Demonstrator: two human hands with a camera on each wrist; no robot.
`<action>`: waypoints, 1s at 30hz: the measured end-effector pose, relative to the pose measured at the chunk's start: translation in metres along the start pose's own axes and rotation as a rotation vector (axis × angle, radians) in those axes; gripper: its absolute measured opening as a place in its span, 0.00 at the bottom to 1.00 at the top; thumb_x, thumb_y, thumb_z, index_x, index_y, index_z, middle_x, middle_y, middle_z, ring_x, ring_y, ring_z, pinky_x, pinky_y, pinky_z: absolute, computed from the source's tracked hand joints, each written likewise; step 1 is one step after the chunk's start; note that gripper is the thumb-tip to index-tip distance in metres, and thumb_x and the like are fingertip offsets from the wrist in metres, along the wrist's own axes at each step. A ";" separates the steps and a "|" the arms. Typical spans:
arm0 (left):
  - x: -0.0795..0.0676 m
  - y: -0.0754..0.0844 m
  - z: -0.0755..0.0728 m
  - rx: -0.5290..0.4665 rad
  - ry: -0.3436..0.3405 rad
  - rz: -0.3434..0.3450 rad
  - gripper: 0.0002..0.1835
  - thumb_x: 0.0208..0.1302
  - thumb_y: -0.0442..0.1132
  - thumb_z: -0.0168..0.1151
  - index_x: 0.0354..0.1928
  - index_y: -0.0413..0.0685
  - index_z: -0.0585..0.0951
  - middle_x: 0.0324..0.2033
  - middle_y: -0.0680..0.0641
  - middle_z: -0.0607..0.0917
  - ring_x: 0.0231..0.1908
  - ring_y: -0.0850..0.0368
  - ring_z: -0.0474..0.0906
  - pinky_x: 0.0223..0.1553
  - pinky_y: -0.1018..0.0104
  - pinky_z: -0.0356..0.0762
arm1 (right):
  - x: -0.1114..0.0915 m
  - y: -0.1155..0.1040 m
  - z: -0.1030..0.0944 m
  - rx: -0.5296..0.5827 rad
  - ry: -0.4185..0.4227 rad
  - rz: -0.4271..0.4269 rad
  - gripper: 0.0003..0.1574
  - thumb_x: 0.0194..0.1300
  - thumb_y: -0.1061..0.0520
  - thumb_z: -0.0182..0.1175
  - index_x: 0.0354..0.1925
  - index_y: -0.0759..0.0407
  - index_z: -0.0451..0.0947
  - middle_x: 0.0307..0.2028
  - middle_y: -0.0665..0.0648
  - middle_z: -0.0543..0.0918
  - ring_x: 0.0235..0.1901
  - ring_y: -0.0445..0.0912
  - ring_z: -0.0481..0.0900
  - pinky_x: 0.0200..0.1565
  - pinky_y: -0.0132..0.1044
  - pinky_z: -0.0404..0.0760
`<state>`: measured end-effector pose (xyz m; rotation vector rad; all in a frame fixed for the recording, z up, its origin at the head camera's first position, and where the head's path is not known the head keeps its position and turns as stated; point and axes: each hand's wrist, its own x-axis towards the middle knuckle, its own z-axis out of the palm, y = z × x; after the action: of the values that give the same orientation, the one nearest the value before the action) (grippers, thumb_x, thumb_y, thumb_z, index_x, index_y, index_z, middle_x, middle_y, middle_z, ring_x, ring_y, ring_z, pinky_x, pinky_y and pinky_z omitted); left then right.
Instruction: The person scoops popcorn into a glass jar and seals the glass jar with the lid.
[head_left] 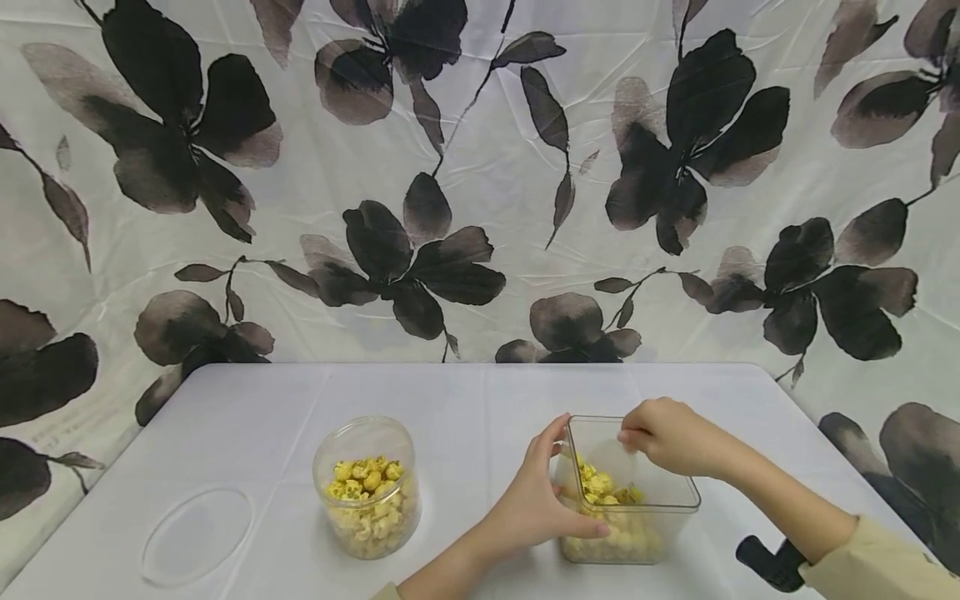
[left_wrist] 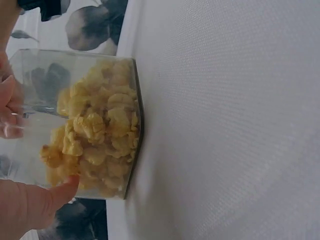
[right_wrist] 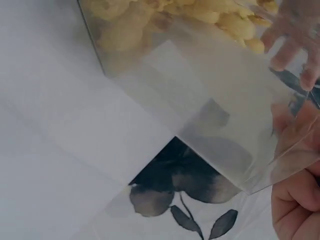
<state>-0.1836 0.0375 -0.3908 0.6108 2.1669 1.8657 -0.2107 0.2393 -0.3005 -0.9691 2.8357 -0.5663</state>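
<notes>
A clear square plastic container (head_left: pixel 675 521) holds yellow popcorn (head_left: pixel 600 487) in its lower part. My left hand (head_left: pixel 528 492) grips this container from the left, with the thumb along the near wall and the fingers at the left side. Over the opening, my right hand (head_left: pixel 663 433) has its fingers curled and dipping below the rim. No popcorn shows between those fingers, which are partly hidden. In the left wrist view, the left thumb (left_wrist: pixel 62 195) lies against the wall beside the popcorn. Part of the right hand (right_wrist: pixel 297 205) appears through and above the wall in the right wrist view.
To the left stands a round clear jar (head_left: pixel 326 454), uncovered, with popcorn in it. A round translucent lid (head_left: pixel 197 537) lies flat further left on the white-covered table (head_left: pixel 465 433). A black strap-like object (head_left: pixel 772 562) is by the right forearm. Behind hangs a floral cloth (head_left: pixel 540 167).
</notes>
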 end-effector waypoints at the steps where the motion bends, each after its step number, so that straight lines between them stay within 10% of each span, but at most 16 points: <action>1: 0.000 0.000 0.000 -0.001 -0.001 -0.004 0.60 0.38 0.40 0.79 0.70 0.64 0.50 0.65 0.54 0.55 0.63 0.53 0.54 0.54 0.56 0.71 | 0.001 0.001 -0.001 -0.002 -0.014 -0.033 0.16 0.64 0.65 0.55 0.19 0.56 0.75 0.14 0.41 0.62 0.15 0.33 0.58 0.19 0.28 0.61; 10: 0.000 0.000 0.000 -0.001 0.013 -0.004 0.60 0.37 0.39 0.79 0.70 0.64 0.51 0.65 0.54 0.56 0.63 0.52 0.54 0.53 0.53 0.71 | 0.003 0.016 -0.016 -0.043 -0.172 -0.212 0.14 0.63 0.64 0.57 0.20 0.53 0.74 0.17 0.39 0.65 0.19 0.31 0.58 0.24 0.28 0.64; 30: 0.000 0.000 0.002 -0.004 0.024 -0.016 0.60 0.36 0.39 0.80 0.70 0.65 0.51 0.64 0.53 0.57 0.63 0.52 0.55 0.52 0.51 0.71 | -0.007 0.006 -0.015 0.353 -0.299 0.079 0.23 0.65 0.67 0.52 0.13 0.63 0.63 0.08 0.44 0.61 0.10 0.36 0.55 0.16 0.28 0.54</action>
<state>-0.1824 0.0390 -0.3909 0.5722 2.1761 1.8779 -0.2117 0.2528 -0.2894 -0.7960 2.3925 -0.8028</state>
